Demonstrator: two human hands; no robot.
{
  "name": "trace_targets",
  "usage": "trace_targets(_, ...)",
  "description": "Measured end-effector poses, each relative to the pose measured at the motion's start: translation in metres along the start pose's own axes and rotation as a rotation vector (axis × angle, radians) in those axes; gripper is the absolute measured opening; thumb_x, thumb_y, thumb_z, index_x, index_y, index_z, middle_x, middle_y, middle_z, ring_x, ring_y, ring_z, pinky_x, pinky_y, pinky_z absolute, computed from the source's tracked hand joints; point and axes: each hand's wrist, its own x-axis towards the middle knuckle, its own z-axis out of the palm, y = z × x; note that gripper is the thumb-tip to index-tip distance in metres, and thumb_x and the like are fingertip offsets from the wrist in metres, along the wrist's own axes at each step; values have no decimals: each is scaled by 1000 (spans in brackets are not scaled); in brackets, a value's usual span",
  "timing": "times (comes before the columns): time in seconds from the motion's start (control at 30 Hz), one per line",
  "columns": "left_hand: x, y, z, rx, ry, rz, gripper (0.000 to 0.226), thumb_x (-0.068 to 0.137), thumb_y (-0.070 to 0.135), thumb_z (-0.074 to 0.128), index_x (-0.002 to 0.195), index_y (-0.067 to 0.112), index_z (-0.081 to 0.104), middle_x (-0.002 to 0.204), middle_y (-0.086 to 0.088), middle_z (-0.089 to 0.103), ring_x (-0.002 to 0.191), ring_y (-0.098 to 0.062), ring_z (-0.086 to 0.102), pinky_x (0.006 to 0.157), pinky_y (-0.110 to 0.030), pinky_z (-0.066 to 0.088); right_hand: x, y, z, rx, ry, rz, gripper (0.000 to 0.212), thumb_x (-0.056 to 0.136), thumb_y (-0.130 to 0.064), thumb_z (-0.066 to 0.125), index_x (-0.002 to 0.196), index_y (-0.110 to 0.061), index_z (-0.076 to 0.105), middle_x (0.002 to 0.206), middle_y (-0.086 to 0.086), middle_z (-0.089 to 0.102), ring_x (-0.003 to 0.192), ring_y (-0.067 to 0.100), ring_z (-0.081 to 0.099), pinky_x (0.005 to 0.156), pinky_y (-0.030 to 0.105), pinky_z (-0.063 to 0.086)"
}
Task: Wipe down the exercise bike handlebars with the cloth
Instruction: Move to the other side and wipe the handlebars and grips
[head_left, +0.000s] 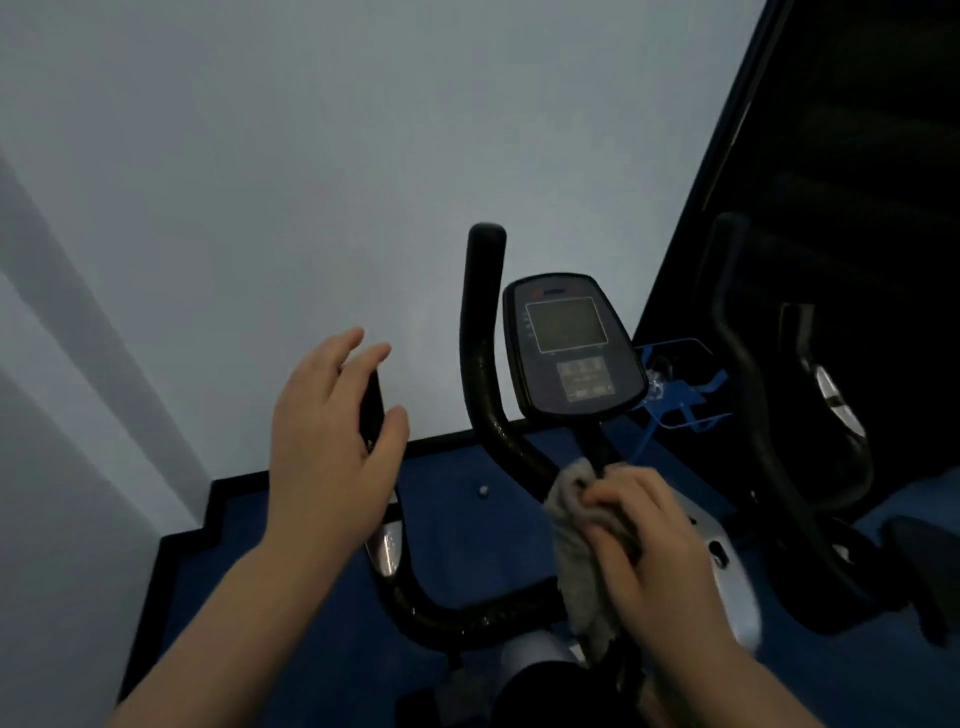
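Right hand (657, 535): we've got the fingers curled round the grey cloth (582, 551), pressing it on the handlebars (483, 332) right at the middle, just below the console (571, 345).
Left hand (332, 441): fingers mostly straight and spread, loosely round the left grip (373, 405); can't tell if it's really clamped on.
Cloth: bunched under the right hand, tail hanging down over the bar.
Floor (457, 519): blue, black edging.
Second bike (779, 415): off to our right, well apart.

We see a pale grey wall (260, 156) in dim light; a blue floor (457, 519) with black skirting (311, 470); a dark opening (857, 130) at right.
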Motion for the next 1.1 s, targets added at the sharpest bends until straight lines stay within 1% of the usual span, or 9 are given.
trace_targets(0.1, 2, -6, 8, -14, -48, -31, 50, 91, 16, 55, 139, 15, 43, 144, -1, 42, 132, -8, 31, 111, -28, 22, 29, -9, 14, -7, 27, -31, 22, 80, 1, 68, 93, -15, 61, 97, -8, 50, 82, -3, 48, 72, 4, 38)
trace_targets(0.2, 2, -7, 12, -17, -14, -29, 46, 91, 15, 54, 136, 17, 46, 135, 1, 48, 121, 2, 30, 104, -21, 24, 77, -31, 34, 48, 12, -65, 12, 84, -4, 66, 94, -9, 63, 98, -2, 54, 82, -2, 48, 74, 1, 37)
trace_targets(0.33, 2, -6, 13, -23, 11, -31, 42, 91, 14, 54, 132, 17, 50, 130, 2, 50, 118, 2, 33, 100, -18, 26, 84, -27, 34, 73, -8, -74, 10, 86, -7, 64, 95, -12, 63, 99, -4, 54, 83, -5, 48, 74, 0, 35)
trace_targets(0.47, 1, -7, 13, -39, 6, -33, 41, 91, 15, 54, 132, 19, 49, 130, 5, 49, 118, 5, 31, 99, -14, 24, 49, -7, 21, 61, -6, -57, 23, 81, -5, 68, 95, -21, 59, 98, -13, 52, 90, -6, 53, 75, 3, 39)
trace_targets(0.63, 1, -6, 14, -37, 12, -35, 41, 90, 14, 54, 131, 18, 50, 129, 5, 49, 117, 3, 32, 99, -17, 26, 103, -27, 45, 154, 33, -2, 11, 84, -8, 66, 91, -15, 63, 97, -3, 55, 85, -2, 52, 75, 3, 38)
trace_targets(0.73, 2, -5, 14, -29, 6, -27, 41, 91, 14, 53, 131, 17, 50, 130, 5, 49, 117, 4, 31, 99, -17, 25, 121, -32, 52, 159, 77, 3, 8, 84, -13, 67, 91, -16, 63, 97, -3, 54, 80, -2, 50, 71, 1, 37)
trace_targets(0.8, 2, -7, 13, -36, -1, -26, 41, 91, 15, 53, 132, 18, 49, 130, 6, 49, 117, 5, 31, 99, -17, 26, 113, -28, 48, 135, 67, 13, 13, 85, -22, 67, 97, -20, 63, 100, -7, 52, 83, -5, 50, 73, 0, 36)
trace_targets(0.93, 1, -8, 13, -36, 2, -24, 42, 90, 14, 54, 131, 19, 50, 129, 7, 49, 117, 4, 32, 100, -19, 27, 90, -24, 43, -4, 7, -46, 44, 72, -48, 72, 109, -28, 58, 107, -17, 43, 91, -8, 42, 76, -4, 34)
trace_targets(1.1, 2, -9, 12, -35, 0, -18, 41, 90, 15, 54, 131, 19, 50, 129, 7, 49, 116, 3, 33, 100, -21, 28, 122, -31, 47, 15, 88, -46, 21, 76, -23, 77, 92, -15, 67, 95, -8, 51, 81, -3, 45, 71, -2, 34)
